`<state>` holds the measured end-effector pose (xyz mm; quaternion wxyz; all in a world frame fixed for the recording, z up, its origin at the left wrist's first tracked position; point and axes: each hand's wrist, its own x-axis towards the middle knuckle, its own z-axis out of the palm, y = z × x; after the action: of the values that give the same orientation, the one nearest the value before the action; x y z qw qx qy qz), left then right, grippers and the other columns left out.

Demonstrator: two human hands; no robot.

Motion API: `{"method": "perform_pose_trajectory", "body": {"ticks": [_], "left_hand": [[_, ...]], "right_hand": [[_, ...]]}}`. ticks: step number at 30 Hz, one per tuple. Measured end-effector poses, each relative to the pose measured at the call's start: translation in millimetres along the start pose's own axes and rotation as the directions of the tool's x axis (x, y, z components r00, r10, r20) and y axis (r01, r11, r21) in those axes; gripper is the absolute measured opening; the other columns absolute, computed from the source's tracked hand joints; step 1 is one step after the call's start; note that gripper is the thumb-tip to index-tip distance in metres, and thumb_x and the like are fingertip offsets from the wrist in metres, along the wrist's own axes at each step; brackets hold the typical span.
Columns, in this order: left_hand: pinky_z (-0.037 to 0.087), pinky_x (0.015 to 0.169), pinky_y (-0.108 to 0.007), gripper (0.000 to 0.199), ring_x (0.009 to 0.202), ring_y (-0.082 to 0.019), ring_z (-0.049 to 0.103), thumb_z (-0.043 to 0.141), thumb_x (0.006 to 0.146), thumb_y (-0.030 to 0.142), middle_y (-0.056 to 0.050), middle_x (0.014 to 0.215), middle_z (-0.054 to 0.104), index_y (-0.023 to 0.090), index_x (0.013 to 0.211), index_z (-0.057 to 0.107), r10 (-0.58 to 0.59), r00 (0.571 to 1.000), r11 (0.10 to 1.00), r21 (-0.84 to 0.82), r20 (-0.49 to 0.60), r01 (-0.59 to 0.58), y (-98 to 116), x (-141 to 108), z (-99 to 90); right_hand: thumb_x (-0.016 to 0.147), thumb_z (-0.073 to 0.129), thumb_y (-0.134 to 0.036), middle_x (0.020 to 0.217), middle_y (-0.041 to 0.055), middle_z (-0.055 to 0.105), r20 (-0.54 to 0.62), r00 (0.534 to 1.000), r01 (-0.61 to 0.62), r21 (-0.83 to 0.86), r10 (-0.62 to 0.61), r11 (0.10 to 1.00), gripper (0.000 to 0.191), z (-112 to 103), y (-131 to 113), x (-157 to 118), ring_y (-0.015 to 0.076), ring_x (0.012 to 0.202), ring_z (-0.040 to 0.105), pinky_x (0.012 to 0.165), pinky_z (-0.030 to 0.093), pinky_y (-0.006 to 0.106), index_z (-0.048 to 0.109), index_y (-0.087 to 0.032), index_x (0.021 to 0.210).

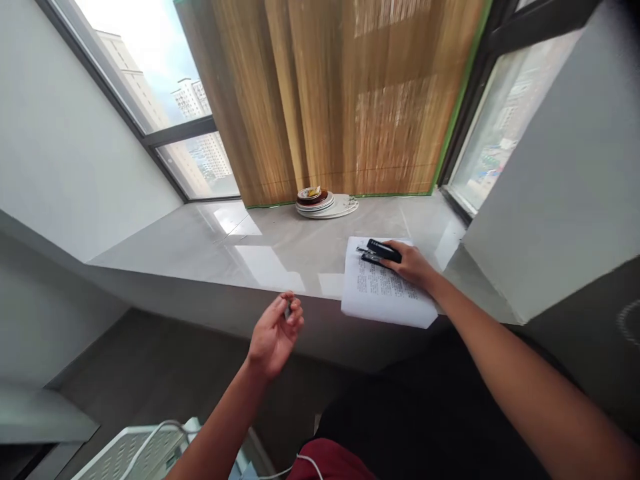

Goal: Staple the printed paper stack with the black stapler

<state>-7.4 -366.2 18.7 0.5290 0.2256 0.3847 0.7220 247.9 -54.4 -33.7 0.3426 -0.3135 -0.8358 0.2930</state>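
Right grip (pixel 411 263) hugs the stapler (pixel 383 250) over the paper (pixel 385 312): likely hard, best held at the back. Left of the paper, left grip (pixel 277 332) pinches something small (pixel 287 309).

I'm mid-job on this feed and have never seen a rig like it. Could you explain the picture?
No machine here: a person works with two bare hands. One camera worn on the head looks forward and down. The surface is a glossy pale grey tiled ledge below a brown woven curtain. On it lie white printed paper sheets, overhanging the front edge, and, farther back, a stack of mostly white dishes. The right hand holds a black stapler with silver metal parts over the paper. The left hand holds a greyish piece, too small to identify.
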Motion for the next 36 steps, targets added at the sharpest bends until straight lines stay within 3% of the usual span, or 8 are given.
{"method": "perform_pose_trajectory", "body": {"ticks": [4, 7, 9, 13, 18, 23, 28, 36], "left_hand": [[0.039, 0.059, -0.024, 0.011, 0.061, -0.011, 0.045, 0.053, 0.104, 0.032, 0.0, 0.082, 0.054, 0.021, 0.104, 0.056, 0.404, 0.912, 0.743, 0.558, 0.066, -0.37, 4.6, 106.5, -11.9], [0.041, 0.069, -0.029, 0.018, 0.07, -0.018, 0.051, 0.039, 0.105, 0.019, -0.001, 0.078, 0.054, 0.02, 0.102, 0.056, 0.484, 0.858, 0.232, 0.921, 0.17, -0.313, 8.7, 180.2, -23.1], [0.042, 0.075, -0.032, 0.025, 0.077, -0.021, 0.055, 0.034, 0.1, 0.009, -0.004, 0.081, 0.057, 0.019, 0.101, 0.057, 0.411, 0.882, -0.097, 0.973, 0.232, -0.21, 8.4, 211.0, -28.7], [0.041, 0.083, -0.037, 0.029, 0.088, -0.026, 0.056, 0.04, 0.091, 0.001, -0.009, 0.087, 0.064, 0.019, 0.095, 0.061, 0.336, 0.891, -0.218, 0.946, 0.305, -0.242, 0.4, 229.3, -33.6], [0.041, 0.087, -0.041, 0.035, 0.106, -0.032, 0.057, 0.034, 0.098, 0.004, -0.015, 0.111, 0.07, 0.017, 0.11, 0.064, 0.307, 0.889, -0.536, 0.834, 0.34, -0.134, -6.5, 225.5, -32.1], [0.043, 0.085, -0.043, 0.034, 0.109, -0.034, 0.06, 0.035, 0.102, 0.01, -0.017, 0.112, 0.071, 0.016, 0.118, 0.064, 0.318, 0.888, -0.655, 0.754, 0.333, -0.048, -7.2, 225.4, -30.4], [0.04, 0.099, -0.05, 0.032, 0.124, -0.036, 0.057, 0.038, 0.103, 0.012, -0.019, 0.114, 0.073, 0.016, 0.115, 0.067, 0.344, 0.818, -0.731, 0.678, 0.46, -0.074, -7.1, 222.2, -27.1], [0.032, 0.114, -0.057, 0.041, 0.132, -0.035, 0.058, 0.033, 0.105, 0.015, -0.021, 0.123, 0.074, 0.012, 0.133, 0.062, 0.412, 0.813, -0.669, 0.742, 0.412, -0.037, -7.4, 226.9, -32.6]], "right_hand": [[0.085, 0.073, -0.047, 0.122, 0.0023, 0.076, -0.042, 0.996, 0.074, 0.016, -0.073, 0.997, 0.049, 4.0, 3.5, 2.5, 0.0396, 0.115, 0.069, 0.103, 0.052, 0.061, 0.067, -0.039, 0.133], [0.085, 0.073, -0.044, 0.126, -0.0006, 0.075, -0.069, 0.99, 0.123, -0.018, -0.124, 0.992, 0.048, 6.5, 7.8, 2.7, 0.0383, 0.118, 0.068, 0.105, 0.052, 0.06, 0.066, -0.044, 0.132], [0.086, 0.071, -0.042, 0.128, -0.0014, 0.074, -0.075, 0.988, 0.129, -0.051, -0.133, 0.99, 0.049, 7.6, 10.5, 1.9, 0.0375, 0.12, 0.068, 0.105, 0.052, 0.059, 0.064, -0.047, 0.135], [0.088, 0.071, -0.036, 0.126, -0.001, 0.074, -0.092, 0.991, 0.091, -0.097, -0.1, 0.991, 0.051, 11.7, 9.7, 6.2, 0.0361, 0.117, 0.068, 0.101, 0.053, 0.057, 0.062, -0.05, 0.136], [0.087, 0.073, -0.025, 0.122, 0.005, 0.075, -0.094, 0.995, -0.034, -0.151, 0.02, 0.988, 0.041, 33.1, -14.5, 29.4, 0.0326, 0.117, 0.067, 0.103, 0.052, 0.047, 0.069, -0.032, 0.127], [0.088, 0.072, -0.024, 0.113, 0.0092, 0.075, -0.129, 0.988, -0.104, -0.167, 0.083, 0.98, 0.034, 56.5, -39.1, 41.6, 0.0297, 0.112, 0.068, 0.096, 0.051, 0.038, 0.07, -0.024, 0.123], [0.087, 0.076, -0.029, 0.112, 0.0098, 0.075, -0.282, 0.946, -0.197, -0.097, 0.163, 0.976, 0.033, 40.0, -39.5, 34.8, 0.0287, 0.106, 0.069, 0.092, 0.051, 0.037, 0.072, -0.025, 0.12], [0.079, 0.07, -0.043, 0.104, 0.0106, 0.077, -0.74, 0.568, -0.176, 0.318, 0.36, 0.931, 0.042, -23.3, -13.4, 19.5, 0.0298, 0.096, 0.069, 0.089, 0.052, 0.04, 0.073, -0.019, 0.113]]}}
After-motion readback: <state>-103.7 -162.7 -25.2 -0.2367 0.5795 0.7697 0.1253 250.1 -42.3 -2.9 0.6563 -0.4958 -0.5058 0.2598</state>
